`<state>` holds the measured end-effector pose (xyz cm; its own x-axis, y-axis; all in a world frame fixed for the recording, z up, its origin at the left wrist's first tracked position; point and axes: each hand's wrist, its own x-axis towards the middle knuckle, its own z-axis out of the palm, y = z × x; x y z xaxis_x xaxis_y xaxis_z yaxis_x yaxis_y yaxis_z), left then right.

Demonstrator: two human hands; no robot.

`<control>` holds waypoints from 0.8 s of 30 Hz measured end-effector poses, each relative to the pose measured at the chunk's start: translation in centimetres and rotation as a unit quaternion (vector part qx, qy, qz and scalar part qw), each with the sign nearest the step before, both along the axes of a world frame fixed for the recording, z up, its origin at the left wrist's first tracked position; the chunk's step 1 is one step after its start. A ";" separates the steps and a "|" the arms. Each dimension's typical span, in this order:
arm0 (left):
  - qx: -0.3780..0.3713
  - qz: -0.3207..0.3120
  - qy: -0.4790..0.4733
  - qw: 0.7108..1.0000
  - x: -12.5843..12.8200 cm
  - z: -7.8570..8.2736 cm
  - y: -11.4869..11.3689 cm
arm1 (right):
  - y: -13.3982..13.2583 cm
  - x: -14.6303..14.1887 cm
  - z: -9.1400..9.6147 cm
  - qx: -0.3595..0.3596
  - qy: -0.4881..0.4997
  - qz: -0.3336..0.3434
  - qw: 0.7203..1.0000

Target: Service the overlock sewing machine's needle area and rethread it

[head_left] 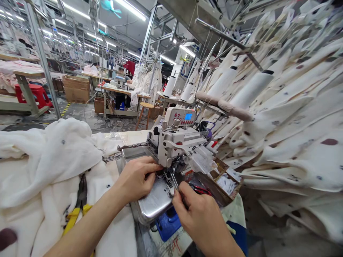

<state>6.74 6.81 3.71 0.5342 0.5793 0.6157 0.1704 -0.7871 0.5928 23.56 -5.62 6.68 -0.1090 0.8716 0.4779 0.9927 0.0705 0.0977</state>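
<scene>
A white overlock sewing machine [174, 141] sits at the middle of the view, its shiny metal bed [155, 200] angled toward me. My left hand [138, 178] rests on the bed with its fingers curled and pinched close to the needle area [167, 176]. My right hand [199, 214] comes in from the lower right, fingers pinched together near the presser foot, gripping something thin I cannot make out. Both hands almost touch at the needle.
A heap of white dotted fabric [45, 160] lies at the left, with yellow-handled pliers [77, 207] on it. Stacked dotted garments [294, 142] hang at the right beside thread cones [250, 89]. A small cardboard box [223, 182] stands right of the machine. Other workstations sit behind.
</scene>
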 end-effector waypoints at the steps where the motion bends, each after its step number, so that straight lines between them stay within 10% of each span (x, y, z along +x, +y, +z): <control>1: 0.000 0.000 0.000 1.000 0.0 0.0 0.0 | 0.0 0.0 0.0 -0.003 0.000 -0.001 1.000; 24: -0.001 0.001 0.004 1.000 0.0 0.0 0.0 | 0.1 -0.2 0.3 -0.145 0.083 -0.078 0.983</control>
